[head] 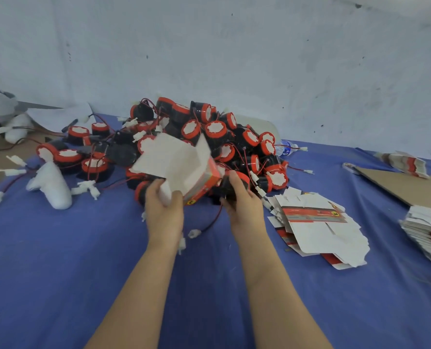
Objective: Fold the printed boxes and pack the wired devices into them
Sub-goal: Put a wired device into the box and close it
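My left hand [164, 205] grips a partly folded printed box [181, 162], white inside with red and orange print, its flaps standing open toward me. My right hand [242, 200] closes around a black wired device [230, 185] with a red rim at the near edge of the pile, right beside the box's open end. Its red-black wire [210, 226] trails down to a white connector on the cloth. Behind the hands lies a big heap of the same devices [209, 129], black with red caps and white centres. Flat printed box blanks [317, 222] lie to the right.
A blue cloth [83, 260] covers the table. White foam pieces [53, 185] and loose white connectors lie at the left. At the right sit a stack of flat boxes [428, 233], a brown cardboard sheet [400, 185] and a plastic bottle [287, 147]. A pale wall stands behind.
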`<state>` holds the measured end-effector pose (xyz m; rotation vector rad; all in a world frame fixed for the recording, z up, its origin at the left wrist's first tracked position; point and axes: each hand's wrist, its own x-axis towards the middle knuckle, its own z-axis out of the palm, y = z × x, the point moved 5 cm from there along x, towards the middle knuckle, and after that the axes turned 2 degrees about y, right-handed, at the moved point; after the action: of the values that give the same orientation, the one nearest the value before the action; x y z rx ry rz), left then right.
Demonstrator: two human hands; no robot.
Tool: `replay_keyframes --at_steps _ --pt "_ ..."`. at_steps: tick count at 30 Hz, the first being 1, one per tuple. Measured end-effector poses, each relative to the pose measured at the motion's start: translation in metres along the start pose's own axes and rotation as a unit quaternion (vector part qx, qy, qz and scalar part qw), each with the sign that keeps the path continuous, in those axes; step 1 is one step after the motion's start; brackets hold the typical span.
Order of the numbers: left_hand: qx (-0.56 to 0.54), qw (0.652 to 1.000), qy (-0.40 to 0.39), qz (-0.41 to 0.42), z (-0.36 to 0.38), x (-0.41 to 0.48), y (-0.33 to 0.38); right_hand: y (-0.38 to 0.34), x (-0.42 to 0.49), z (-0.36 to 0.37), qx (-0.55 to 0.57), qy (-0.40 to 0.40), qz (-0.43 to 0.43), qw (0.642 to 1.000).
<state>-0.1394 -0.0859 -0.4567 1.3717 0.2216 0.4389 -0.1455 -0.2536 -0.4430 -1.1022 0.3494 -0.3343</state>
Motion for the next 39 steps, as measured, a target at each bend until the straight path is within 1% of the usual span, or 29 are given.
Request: replay_keyframes --at_steps 2,4,5,6,8,9,11,12,13,14,15,17,18,20,22,23,25,27,28,29,31,32,34,35,37,39 --pt "-0.015 0.997 0.071 0.015 -0.018 0.010 0.003 0.000 -0.001 -0.002 0.032 0.002 0.047 0.998" --pt "-0.033 0.991 0.131 -0.009 -0.032 0.014 0.000 -0.009 0.000 -0.010 0.038 0.042 0.028 0.998" --pt "-0.029 0.989 0.144 -0.016 -0.034 0.013 -0.001 -0.017 0.000 -0.017 0.068 0.072 0.005 0.995" --pt "-0.017 0.989 0.145 -0.007 -0.033 0.010 0.001 -0.028 0.000 -0.025 0.113 0.101 -0.016 0.988" --pt "0.001 0.991 0.122 0.051 -0.026 0.004 0.015 -0.050 -0.001 -0.042 0.178 0.137 -0.058 0.973" --pt "0.007 0.990 0.104 0.091 -0.020 -0.001 0.025 -0.061 -0.002 -0.049 0.198 0.134 -0.084 0.967" --pt "0.046 0.981 0.057 0.179 -0.006 -0.016 0.042 -0.078 -0.007 -0.053 0.216 0.094 -0.149 0.960" --pt "0.082 0.972 0.021 0.217 0.003 -0.025 0.046 -0.085 -0.014 -0.052 0.188 0.088 -0.185 0.961" --pt "0.122 0.961 -0.022 0.248 0.014 -0.035 0.048 -0.092 -0.022 -0.051 0.132 0.098 -0.232 0.959" --pt "0.161 0.948 -0.068 0.267 0.024 -0.045 0.047 -0.099 -0.033 -0.048 0.072 0.115 -0.288 0.948" --pt "0.197 0.934 -0.108 0.277 0.032 -0.053 0.044 -0.103 -0.042 -0.046 0.021 0.137 -0.347 0.928" --pt "0.253 0.914 -0.160 0.272 0.043 -0.063 0.036 -0.105 -0.056 -0.044 -0.040 0.172 -0.429 0.886" --pt "0.278 0.907 -0.179 0.261 0.047 -0.067 0.031 -0.104 -0.060 -0.042 -0.069 0.182 -0.454 0.870" --pt "0.333 0.888 -0.215 0.233 0.054 -0.074 0.020 -0.096 -0.064 -0.035 -0.122 0.169 -0.475 0.855" --pt "0.362 0.880 -0.224 0.211 0.057 -0.076 0.012 -0.087 -0.066 -0.023 -0.179 0.140 -0.490 0.841" --pt "0.363 0.884 -0.212 0.206 0.056 -0.073 0.012 -0.083 -0.067 -0.017 -0.216 0.133 -0.507 0.824" --pt "0.358 0.899 -0.164 0.190 0.046 -0.060 0.014 -0.076 -0.070 -0.006 -0.277 0.117 -0.538 0.788" --pt "0.359 0.913 -0.105 0.165 0.031 -0.042 0.016 -0.064 -0.070 0.005 -0.322 0.087 -0.548 0.767" --pt "0.360 0.916 -0.088 0.154 0.026 -0.036 0.015 -0.056 -0.069 0.011 -0.356 0.062 -0.544 0.757" --pt "0.354 0.920 -0.089 0.144 0.023 -0.033 0.014 -0.046 -0.068 0.016 -0.400 0.036 -0.531 0.746" --pt "0.317 0.933 -0.122 0.121 0.025 -0.033 0.010 -0.026 -0.060 0.021 -0.474 -0.002 -0.494 0.729" --pt "0.292 0.940 -0.136 0.109 0.026 -0.033 0.009 -0.020 -0.055 0.020 -0.489 -0.011 -0.467 0.736" --pt "0.244 0.956 -0.143 0.081 0.024 -0.032 0.005 -0.013 -0.046 0.015 -0.489 -0.016 -0.410 0.769" --pt "0.228 0.960 -0.149 0.067 0.023 -0.030 0.003 -0.012 -0.043 0.013 -0.495 -0.018 -0.390 0.777" --pt "0.213 0.961 -0.171 0.041 0.023 -0.028 0.000 -0.006 -0.038 0.009 -0.519 -0.035 -0.354 0.777" --pt "0.196 0.965 -0.174 0.011 0.021 -0.025 -0.003 -0.003 -0.036 0.006 -0.527 -0.054 -0.319 0.786"
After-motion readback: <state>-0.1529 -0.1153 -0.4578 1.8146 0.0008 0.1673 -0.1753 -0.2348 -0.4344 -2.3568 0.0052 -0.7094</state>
